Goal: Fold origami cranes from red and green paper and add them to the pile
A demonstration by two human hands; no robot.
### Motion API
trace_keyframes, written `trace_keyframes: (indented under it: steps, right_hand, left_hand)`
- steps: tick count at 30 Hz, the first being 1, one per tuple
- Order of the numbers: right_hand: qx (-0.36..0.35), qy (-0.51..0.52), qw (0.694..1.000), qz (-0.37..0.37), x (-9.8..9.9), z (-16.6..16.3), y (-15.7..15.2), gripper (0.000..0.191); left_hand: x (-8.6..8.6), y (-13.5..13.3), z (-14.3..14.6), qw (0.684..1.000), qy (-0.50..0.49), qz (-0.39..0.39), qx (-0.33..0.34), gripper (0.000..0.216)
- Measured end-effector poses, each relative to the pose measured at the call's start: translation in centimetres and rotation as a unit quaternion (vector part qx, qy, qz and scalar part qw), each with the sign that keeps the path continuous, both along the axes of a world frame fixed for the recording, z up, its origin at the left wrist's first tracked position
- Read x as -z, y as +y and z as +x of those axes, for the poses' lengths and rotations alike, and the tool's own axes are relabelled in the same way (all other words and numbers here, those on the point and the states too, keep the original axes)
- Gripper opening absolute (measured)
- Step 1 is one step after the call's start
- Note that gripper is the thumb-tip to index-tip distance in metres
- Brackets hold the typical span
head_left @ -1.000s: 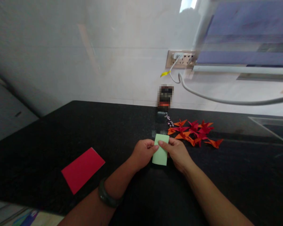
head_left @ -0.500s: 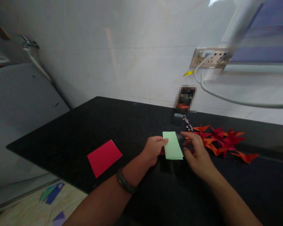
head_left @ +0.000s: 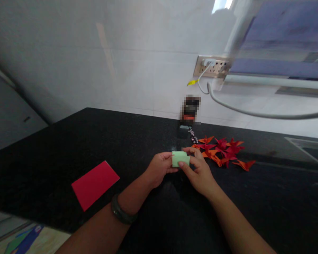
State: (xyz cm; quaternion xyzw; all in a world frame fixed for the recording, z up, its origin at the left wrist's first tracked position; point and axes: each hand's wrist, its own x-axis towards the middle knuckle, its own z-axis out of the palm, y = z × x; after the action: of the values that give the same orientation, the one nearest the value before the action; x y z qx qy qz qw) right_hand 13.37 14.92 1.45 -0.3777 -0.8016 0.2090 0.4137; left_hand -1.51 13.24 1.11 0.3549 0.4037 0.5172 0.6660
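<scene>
A light green sheet of paper [head_left: 179, 158], bent over into a short rectangle, is held between both hands above the black counter. My left hand [head_left: 161, 168] pinches its left side, fingers partly behind it. On the right side, my right hand [head_left: 199, 171] grips it with the thumb on the front and the fingers at the back. Whether the fold is creased flat I cannot tell. Left of my hands, a stack of red paper [head_left: 95, 184] lies flat on the counter. Orange and red folded paper cranes [head_left: 222, 151] lie in a cluster beyond my right hand.
The black counter [head_left: 121, 137] runs along a tiled wall. Against the wall leans a blurred-out phone-like object [head_left: 191, 110] with a beaded strap [head_left: 192, 134]. Above it are a wall socket [head_left: 211, 66] and a white cable [head_left: 243, 112]. Papers [head_left: 23, 240] lie below at left.
The green paper has gone from a tall rectangle to a shorter one, bent over. My right hand, earlier apart from it, now grips it. The view has shifted to the right.
</scene>
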Motion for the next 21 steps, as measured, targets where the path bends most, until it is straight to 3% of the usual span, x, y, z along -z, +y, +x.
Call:
trace_keyframes:
  steps: [6, 16, 19, 21]
  right_hand:
    - [0.051, 0.019, 0.998, -0.042, 0.17, -0.29, 0.18, 0.014]
    - [0.024, 0.020, 0.998, -0.060, 0.12, -0.45, 0.07, 0.012]
    - [0.060, 0.089, 0.987, -0.120, 0.43, -0.63, 0.17, 0.012]
    - [0.080, 0.168, 0.963, -0.195, 0.67, -0.72, 0.27, 0.021]
  left_hand:
    - [-0.24, -0.19, 0.19, 1.000, -0.012, 0.011, 0.008, 0.025]
    - [-0.31, -0.40, 0.51, 0.994, 0.100, 0.041, -0.029, 0.024]
    - [-0.42, -0.45, 0.51, 0.993, 0.102, 0.040, -0.037, 0.022]
    - [-0.51, -0.49, 0.53, 0.993, 0.105, 0.039, -0.037, 0.021]
